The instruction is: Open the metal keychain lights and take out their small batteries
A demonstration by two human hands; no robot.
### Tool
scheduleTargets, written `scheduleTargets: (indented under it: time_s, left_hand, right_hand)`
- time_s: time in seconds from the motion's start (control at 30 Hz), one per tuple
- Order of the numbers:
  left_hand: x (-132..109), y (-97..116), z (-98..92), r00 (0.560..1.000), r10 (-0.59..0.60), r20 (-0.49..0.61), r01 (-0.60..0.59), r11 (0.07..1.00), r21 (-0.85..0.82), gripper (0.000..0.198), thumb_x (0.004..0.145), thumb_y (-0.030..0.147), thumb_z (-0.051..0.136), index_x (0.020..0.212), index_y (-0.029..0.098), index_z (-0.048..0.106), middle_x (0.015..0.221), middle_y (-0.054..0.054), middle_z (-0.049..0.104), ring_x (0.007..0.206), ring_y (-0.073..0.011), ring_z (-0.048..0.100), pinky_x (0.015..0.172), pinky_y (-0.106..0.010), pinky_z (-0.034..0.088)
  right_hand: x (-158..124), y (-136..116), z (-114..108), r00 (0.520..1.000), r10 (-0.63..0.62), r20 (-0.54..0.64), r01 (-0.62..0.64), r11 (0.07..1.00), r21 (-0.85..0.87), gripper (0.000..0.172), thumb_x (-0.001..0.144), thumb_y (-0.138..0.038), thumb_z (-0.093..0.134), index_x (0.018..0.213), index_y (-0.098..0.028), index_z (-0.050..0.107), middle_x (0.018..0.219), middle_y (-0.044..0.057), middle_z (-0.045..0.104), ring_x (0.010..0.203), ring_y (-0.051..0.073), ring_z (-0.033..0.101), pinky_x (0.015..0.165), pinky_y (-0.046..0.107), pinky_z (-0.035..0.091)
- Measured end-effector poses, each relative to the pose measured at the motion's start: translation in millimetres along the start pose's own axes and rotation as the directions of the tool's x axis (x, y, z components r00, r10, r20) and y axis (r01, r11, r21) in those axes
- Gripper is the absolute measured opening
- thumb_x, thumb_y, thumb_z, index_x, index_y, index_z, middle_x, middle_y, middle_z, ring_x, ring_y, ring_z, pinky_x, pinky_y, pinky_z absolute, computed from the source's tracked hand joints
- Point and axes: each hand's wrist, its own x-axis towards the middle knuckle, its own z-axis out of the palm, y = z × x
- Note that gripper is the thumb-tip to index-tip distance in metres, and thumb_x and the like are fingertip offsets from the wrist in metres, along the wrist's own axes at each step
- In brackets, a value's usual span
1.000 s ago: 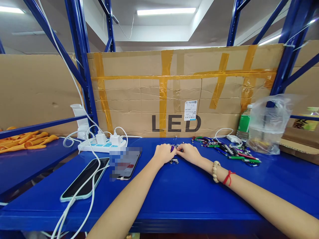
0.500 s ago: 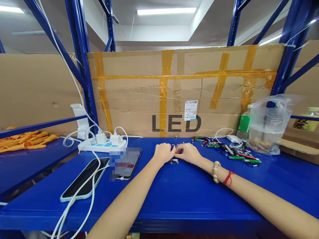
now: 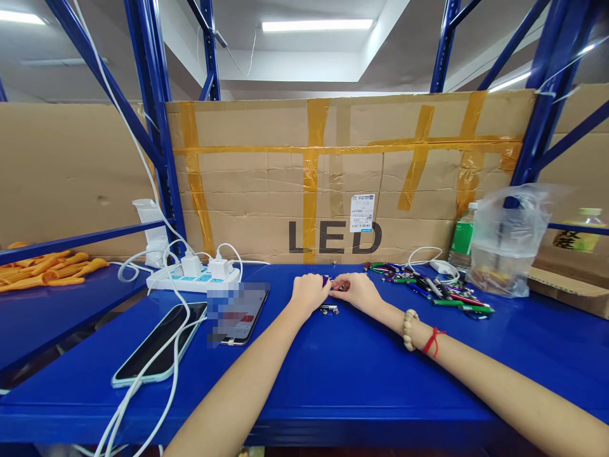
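Note:
My left hand (image 3: 309,293) is closed around a slim purple piece, seemingly a pen (image 3: 326,280), of which only a short bit shows. Just right of it, my right hand (image 3: 356,292) has thumb and fingertips pinched together at the pen's end. Whatever those fingertips hold is too small to make out. The two hands meet over the blue tabletop (image 3: 361,374). Below them lie a few small silvery and dark pen parts (image 3: 329,310). To the right spreads a pile of pens (image 3: 440,291) in green, red, blue, black and silver.
On the left lie two phones, one light-edged (image 3: 159,346) and one dark (image 3: 245,317), with white cables across. Behind them sits a power strip (image 3: 193,279). A bottle (image 3: 462,238) and plastic bag (image 3: 504,247) stand right. A cardboard sheet (image 3: 266,190) closes the back.
The whole view has shifted slightly. Both hands remain together at the same spot, with the right fingertips still against the left hand's purple piece.

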Motion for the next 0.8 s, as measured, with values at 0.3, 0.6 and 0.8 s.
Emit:
scheduleTargets:
  time_s: [0.3, 0.6, 0.8]
  left_hand:
    - [-0.4, 0.2, -3.1, 0.999, 0.022, 0.040, -0.022, 1.000, -0.003, 0.043, 0.085, 0.041, 0.030, 0.090, 0.017, 0.065, 0.089, -0.011, 0.065, 0.088, -0.0211, 0.059, 0.073, -0.029, 0.041]
    - [-1.8, -0.1, -3.1, 0.996, 0.064, 0.055, -0.064, 0.998, -0.004, 0.044, 0.086, 0.042, 0.027, 0.094, 0.018, 0.063, 0.091, -0.011, 0.065, 0.090, -0.0224, 0.059, 0.074, -0.031, 0.042]
    - [-2.1, 0.0, -2.6, 0.997, 0.048, 0.068, -0.047, 0.999, -0.013, 0.039, 0.086, 0.037, 0.029, 0.096, 0.018, 0.062, 0.094, -0.011, 0.064, 0.091, -0.0218, 0.058, 0.075, -0.030, 0.042]
  right_hand:
    - [-1.9, -9.6, -4.8, 0.921, -0.003, -0.390, 0.074, 0.983, 0.166, 0.025, 0.072, -0.041, 0.057, 0.076, -0.018, 0.066, 0.073, 0.001, 0.067, 0.057, 0.011, 0.056, 0.058, 0.022, 0.044]
    - [-2.7, -11.8, -4.0, 0.942, -0.129, -0.310, 0.194, 0.963, 0.187, 0.025, 0.075, -0.040, 0.055, 0.070, -0.019, 0.067, 0.073, 0.002, 0.067, 0.059, 0.012, 0.057, 0.056, 0.021, 0.044]
    - [-1.8, -8.3, -2.0, 0.930, -0.249, -0.270, 0.301, 0.937, 0.175, 0.022, 0.078, -0.036, 0.052, 0.080, -0.021, 0.068, 0.085, 0.003, 0.067, 0.078, 0.015, 0.061, 0.066, 0.022, 0.047]
